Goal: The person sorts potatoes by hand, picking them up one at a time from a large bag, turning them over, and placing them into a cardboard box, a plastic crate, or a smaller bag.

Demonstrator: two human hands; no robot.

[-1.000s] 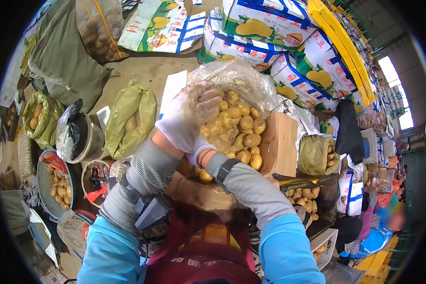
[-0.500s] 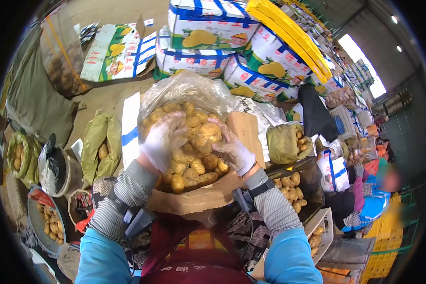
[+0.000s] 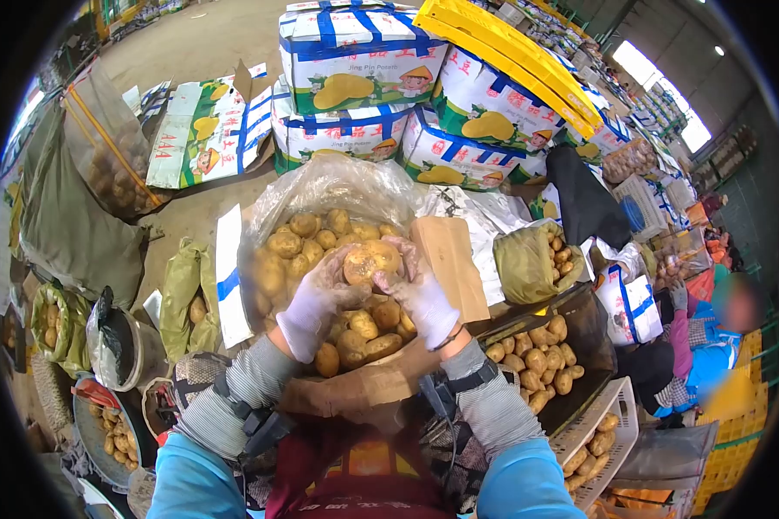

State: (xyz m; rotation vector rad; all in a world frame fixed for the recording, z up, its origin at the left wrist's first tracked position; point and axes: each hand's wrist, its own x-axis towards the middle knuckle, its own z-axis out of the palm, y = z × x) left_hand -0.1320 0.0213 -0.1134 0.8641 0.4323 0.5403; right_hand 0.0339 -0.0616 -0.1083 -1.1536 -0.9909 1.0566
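Above an open box lined with clear plastic (image 3: 346, 183), a large potato (image 3: 370, 261) is held between both hands. My left hand (image 3: 325, 298), in a pale glove, has its fingers round the potato's left side. On the right side my right hand (image 3: 420, 294), also gloved, grips it with the thumb across its lower face. Many potatoes (image 3: 287, 245) lie in the box below and around the hands. Brown cardboard flaps (image 3: 450, 264) stand at the box's right and near edges.
White potato cartons (image 3: 346, 73) are stacked ahead, with yellow crates (image 3: 519, 56) on top. A black crate of potatoes (image 3: 541, 359) and a white basket (image 3: 619, 415) are at the right. Green bags (image 3: 186, 298) and a bucket (image 3: 134, 346) stand left. Another person (image 3: 710, 346) sits far right.
My left hand has moved right to the large potato, and both hands now hold it a little apart from the pile. The head view has shifted, showing more floor at the top.
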